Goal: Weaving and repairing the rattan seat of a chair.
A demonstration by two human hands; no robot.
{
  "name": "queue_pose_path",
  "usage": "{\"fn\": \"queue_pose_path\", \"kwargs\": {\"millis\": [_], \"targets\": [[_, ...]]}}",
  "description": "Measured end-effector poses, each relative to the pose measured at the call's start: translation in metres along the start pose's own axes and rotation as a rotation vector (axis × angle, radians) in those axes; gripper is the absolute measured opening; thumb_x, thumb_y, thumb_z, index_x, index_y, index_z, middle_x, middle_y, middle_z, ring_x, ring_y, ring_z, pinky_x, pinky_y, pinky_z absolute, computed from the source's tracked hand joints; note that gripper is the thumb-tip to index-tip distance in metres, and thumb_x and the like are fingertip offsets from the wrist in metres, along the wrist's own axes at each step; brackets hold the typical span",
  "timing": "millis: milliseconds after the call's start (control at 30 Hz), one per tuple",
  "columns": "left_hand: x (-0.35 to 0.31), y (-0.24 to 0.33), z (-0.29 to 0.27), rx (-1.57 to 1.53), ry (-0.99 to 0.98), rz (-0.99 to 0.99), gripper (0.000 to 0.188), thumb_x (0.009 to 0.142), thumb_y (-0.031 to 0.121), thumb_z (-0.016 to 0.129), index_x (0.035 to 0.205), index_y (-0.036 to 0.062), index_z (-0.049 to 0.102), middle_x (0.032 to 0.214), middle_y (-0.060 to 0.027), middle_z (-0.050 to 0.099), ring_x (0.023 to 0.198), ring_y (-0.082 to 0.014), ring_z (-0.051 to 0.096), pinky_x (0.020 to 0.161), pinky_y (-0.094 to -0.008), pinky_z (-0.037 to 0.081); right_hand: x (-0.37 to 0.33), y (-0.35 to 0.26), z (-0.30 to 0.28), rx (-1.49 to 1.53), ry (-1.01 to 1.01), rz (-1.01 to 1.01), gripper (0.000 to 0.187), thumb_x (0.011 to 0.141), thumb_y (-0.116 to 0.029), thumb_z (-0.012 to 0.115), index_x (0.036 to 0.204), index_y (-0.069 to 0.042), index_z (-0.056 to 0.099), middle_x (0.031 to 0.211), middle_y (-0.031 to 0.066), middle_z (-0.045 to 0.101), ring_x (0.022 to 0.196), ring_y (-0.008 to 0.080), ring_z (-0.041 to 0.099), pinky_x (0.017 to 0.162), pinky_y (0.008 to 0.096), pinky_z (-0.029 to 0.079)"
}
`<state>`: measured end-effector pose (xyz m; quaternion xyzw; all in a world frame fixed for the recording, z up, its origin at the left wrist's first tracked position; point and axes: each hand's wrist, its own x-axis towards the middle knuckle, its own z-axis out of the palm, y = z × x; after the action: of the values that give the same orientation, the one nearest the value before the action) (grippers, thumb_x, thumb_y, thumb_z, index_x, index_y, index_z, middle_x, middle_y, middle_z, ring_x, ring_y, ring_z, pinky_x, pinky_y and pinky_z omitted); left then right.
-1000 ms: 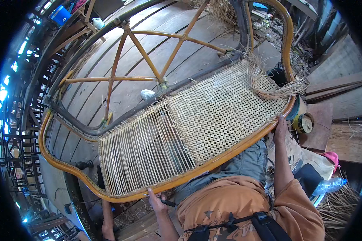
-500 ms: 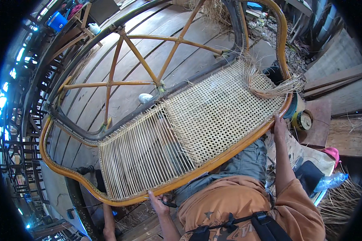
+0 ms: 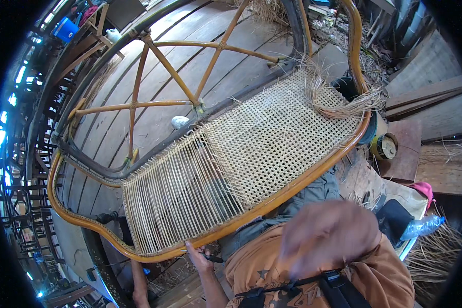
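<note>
A rattan seat frame (image 3: 272, 201) lies across my lap, its glossy front rail curving toward me. The right part of the seat is closely woven cane mesh (image 3: 272, 138); on the left run parallel cane strands (image 3: 177, 197) with open gaps. At the front rail below these strands, my left hand (image 3: 201, 259) has its thumb against the rail. Its fingers are closed on a slim dark-handled tool (image 3: 213, 258), whose kind I cannot make out. My right hand (image 3: 333, 233) is raised in front of my chest, off the rail, smeared by motion. A bundle of loose cane strips (image 3: 349, 109) rests on the seat's right end.
Crossed rattan poles (image 3: 159, 104) form the backrest beyond the seat. To the right stand a round tin (image 3: 385, 146), wooden boards (image 3: 426, 102) and a plastic bottle (image 3: 422, 228). A bare limb (image 3: 140, 285) shows at lower left. A blue box (image 3: 66, 29) sits far left.
My right hand has let go of the front rail's right end and swung in toward my chest. The frame has shifted slightly left in view. My left hand stays at the rail.
</note>
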<state>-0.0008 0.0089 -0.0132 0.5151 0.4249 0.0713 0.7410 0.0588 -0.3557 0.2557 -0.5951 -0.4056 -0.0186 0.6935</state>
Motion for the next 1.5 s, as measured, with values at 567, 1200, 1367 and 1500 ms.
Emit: {"fn": "queue_pose_path", "kwargs": {"millis": [567,1200,1367,1500], "targets": [[-0.007,0.005,0.004,-0.048,0.056,0.042,0.040,0.087,0.048,0.055,0.079,0.0097,0.044,0.064,-0.0015,0.041,0.054,-0.0102,0.043,0.041,-0.0226,0.034,-0.155,0.089,-0.122,-0.300,1.216,0.561,0.023,0.090,-0.010,0.051,0.109,0.000,0.058,0.083,0.0015,0.060,0.070,0.0082,0.054,0.063,0.0215,0.043],[-0.017,0.004,0.019,0.064,-0.008,0.016,0.043,0.086,0.051,0.054,0.080,0.0098,0.046,0.069,-0.0008,0.047,0.057,-0.0089,0.044,0.042,-0.0213,0.032,-0.129,0.154,-0.025,-0.460,0.355,1.057,0.038,0.085,-0.018,0.055,0.122,-0.008,0.052,0.080,0.0133,0.064,0.075,0.0208,0.062,0.072,0.0323,0.049],[-0.021,0.004,0.017,0.073,-0.027,0.039,0.041,0.088,0.050,0.052,0.087,0.0090,0.050,0.069,0.0012,0.043,0.062,-0.0086,0.044,0.044,-0.0221,0.032,-0.098,0.162,0.012,-0.650,-0.075,1.053,0.054,0.087,-0.018,0.052,0.136,-0.007,0.033,0.074,0.0140,0.063,0.069,0.0262,0.062,0.068,0.0355,0.049],[-0.020,0.003,0.015,0.069,-0.026,0.038,0.041,0.088,0.051,0.052,0.086,0.0108,0.049,0.070,0.0008,0.043,0.062,-0.0085,0.044,0.044,-0.0221,0.032,-0.098,0.165,0.017,-0.741,-0.188,1.085,0.057,0.088,-0.022,0.051,0.138,-0.007,0.029,0.071,0.0164,0.064,0.067,0.0315,0.063,0.066,0.0396,0.049]]}}
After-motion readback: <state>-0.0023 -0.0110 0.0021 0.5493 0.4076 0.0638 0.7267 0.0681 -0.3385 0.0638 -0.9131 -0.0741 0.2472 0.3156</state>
